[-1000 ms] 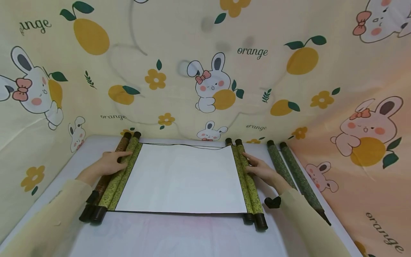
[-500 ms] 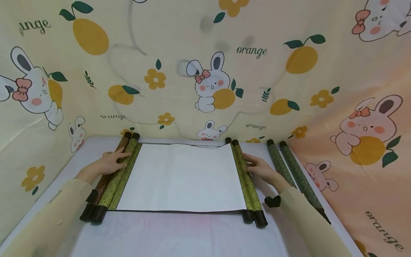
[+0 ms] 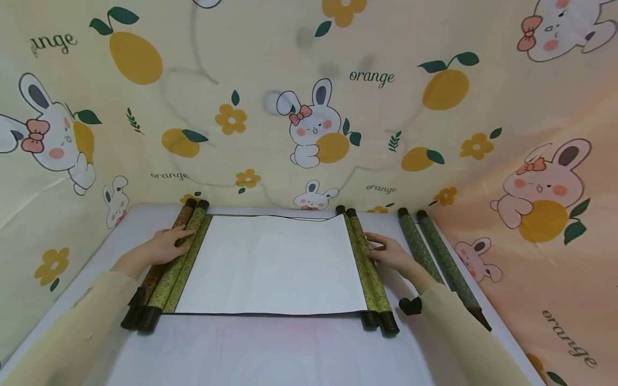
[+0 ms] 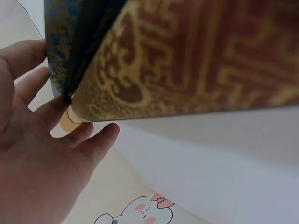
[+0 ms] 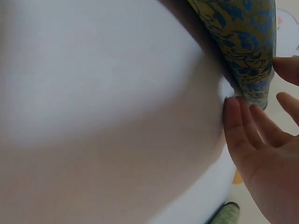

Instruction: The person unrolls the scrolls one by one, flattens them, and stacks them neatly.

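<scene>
A scroll lies part unrolled on the table, its white paper (image 3: pixel 272 262) spread between two green-gold rolls. My left hand (image 3: pixel 164 246) rests with straight fingers on the left roll (image 3: pixel 181 257) and on a brown patterned scroll (image 3: pixel 161 268) beside it. In the left wrist view the left hand (image 4: pixel 42 154) has its fingertips against the brown scroll (image 4: pixel 196 60). Straight fingers of my right hand (image 3: pixel 388 252) rest against the outer side of the right roll (image 3: pixel 367 262). The right wrist view shows the right hand (image 5: pixel 261 140) touching that roll (image 5: pixel 243 37).
Two dark green rolled scrolls (image 3: pixel 420 246) (image 3: pixel 446 262) lie parallel just right of my right hand. The white table (image 3: pixel 270 348) ends at a cartoon-print cloth wall (image 3: pixel 309 107) on the back and both sides. A black heart-shaped piece (image 3: pixel 411 305) sits at my right wrist.
The right roll has edged slightly left with my right hand against it, narrowing the white paper a little. My left hand has stayed on the left roll.
</scene>
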Demonstrator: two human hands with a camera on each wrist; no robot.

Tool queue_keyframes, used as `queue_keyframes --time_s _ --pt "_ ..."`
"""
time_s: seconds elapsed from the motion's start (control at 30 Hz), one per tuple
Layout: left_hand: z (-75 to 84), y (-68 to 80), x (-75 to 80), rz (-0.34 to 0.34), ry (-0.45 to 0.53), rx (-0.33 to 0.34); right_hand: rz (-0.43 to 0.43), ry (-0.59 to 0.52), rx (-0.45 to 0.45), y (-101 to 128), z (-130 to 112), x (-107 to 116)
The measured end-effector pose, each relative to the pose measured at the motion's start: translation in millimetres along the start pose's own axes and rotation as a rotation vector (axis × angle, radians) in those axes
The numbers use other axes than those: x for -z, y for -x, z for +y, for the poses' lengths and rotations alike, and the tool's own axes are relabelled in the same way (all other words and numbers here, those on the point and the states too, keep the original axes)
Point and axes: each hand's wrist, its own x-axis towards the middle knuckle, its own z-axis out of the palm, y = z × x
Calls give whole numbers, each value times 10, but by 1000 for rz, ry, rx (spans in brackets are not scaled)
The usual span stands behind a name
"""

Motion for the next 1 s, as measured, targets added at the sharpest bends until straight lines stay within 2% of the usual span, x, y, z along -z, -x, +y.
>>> queue_keyframes --time_s 0.13,0.23,0.37,0.5,0.63,0.7,0.87,1.0 --pt "0 44 -13 -1 -25 1 15 83 -4 81 -54 -6" --pt "27 76 -13 11 -58 -22 31 152 11 164 -107 13" --pt "124 122 -6 40 -67 -60 75 204 40 302 -185 59" --pt "294 162 -26 69 -29 -77 148 205 84 487 -241 114" --pt "582 199 -54 107 40 -84 243 180 152 690 -251 184" --pt "751 200 -65 142 70 -110 304 178 169 786 -243 231" --pt "1185 119 -111 257 141 -205 450 134 118 977 -149 375" --pt "1559 -4 -192 330 248 -272 542 113 58 1080 10 512"
